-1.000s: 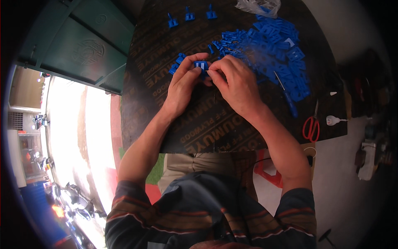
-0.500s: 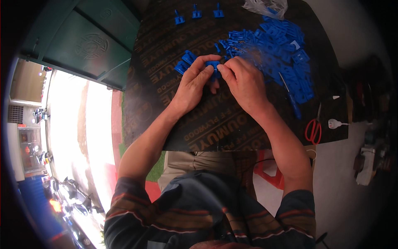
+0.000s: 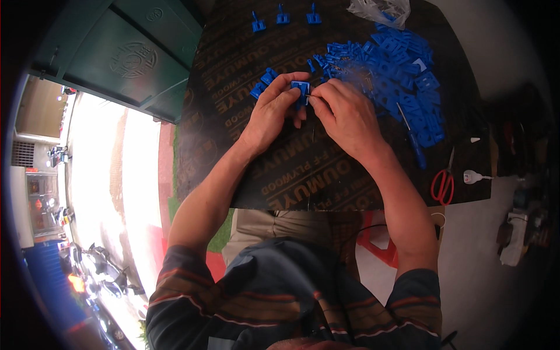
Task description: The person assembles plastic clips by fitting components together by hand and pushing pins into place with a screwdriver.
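Observation:
Between the thumb and fingers of my left hand [image 3: 265,119] is a small square blue plastic piece [image 3: 300,86], held just above the table. My right hand [image 3: 352,122] is closed in a pinch at that piece's right edge, on a thin metal pin [image 3: 310,95] whose tip points at the piece. Most of the pin is hidden by the fingertips. Several blue plastic parts [image 3: 261,87] lie just left of my left hand, partly covered by it. A large heap of loose blue parts [image 3: 402,70] spreads beyond my right hand.
Three blue pieces with upright stems [image 3: 283,17] stand in a row on the dark plywood table [image 3: 233,181]. A clear plastic bag [image 3: 382,9] lies by the heap. At right are a blue-handled screwdriver [image 3: 417,149], red-handled scissors [image 3: 443,185] and a white object [image 3: 473,176].
The blue piece now shows more of its face, and my right fingertips have drawn slightly away from it to the right, exposing the pin. The whole view has shifted a little.

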A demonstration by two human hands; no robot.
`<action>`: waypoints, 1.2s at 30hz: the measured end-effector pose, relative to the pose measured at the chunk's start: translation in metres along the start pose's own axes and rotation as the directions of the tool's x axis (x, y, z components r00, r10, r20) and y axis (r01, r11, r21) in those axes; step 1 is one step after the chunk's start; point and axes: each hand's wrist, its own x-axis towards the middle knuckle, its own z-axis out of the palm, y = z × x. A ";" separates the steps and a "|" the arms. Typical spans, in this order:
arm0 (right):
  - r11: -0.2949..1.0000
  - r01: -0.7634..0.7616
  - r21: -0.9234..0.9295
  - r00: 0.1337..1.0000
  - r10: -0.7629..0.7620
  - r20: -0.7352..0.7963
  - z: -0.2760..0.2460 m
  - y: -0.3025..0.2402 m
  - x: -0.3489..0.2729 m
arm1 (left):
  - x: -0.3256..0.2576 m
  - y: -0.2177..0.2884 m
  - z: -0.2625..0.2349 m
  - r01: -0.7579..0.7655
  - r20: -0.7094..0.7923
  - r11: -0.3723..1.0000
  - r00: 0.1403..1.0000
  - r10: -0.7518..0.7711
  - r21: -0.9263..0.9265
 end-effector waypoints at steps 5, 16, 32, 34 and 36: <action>0.999 0.001 -0.036 1.000 -0.001 -0.005 0.002 0.000 0.000 | 0.003 0.000 -0.004 0.018 0.014 0.999 1.000 -0.017 -0.041; 0.997 0.053 -0.061 0.998 -0.056 -0.039 0.002 -0.001 0.000 | 0.003 0.002 -0.007 0.066 0.034 0.978 0.998 -0.061 -0.196; 0.990 0.070 -0.125 0.997 -0.074 -0.029 0.004 -0.008 0.000 | 0.004 -0.002 -0.008 0.072 0.045 0.985 0.997 -0.066 -0.154; 0.990 0.064 -0.127 0.998 -0.068 -0.021 0.005 -0.008 0.000 | 0.004 -0.002 -0.007 0.077 0.036 0.982 0.997 -0.072 -0.171; 0.990 0.059 -0.130 0.998 -0.061 -0.012 0.007 -0.008 -0.001 | 0.003 -0.002 -0.006 0.065 0.035 0.985 0.998 -0.060 -0.160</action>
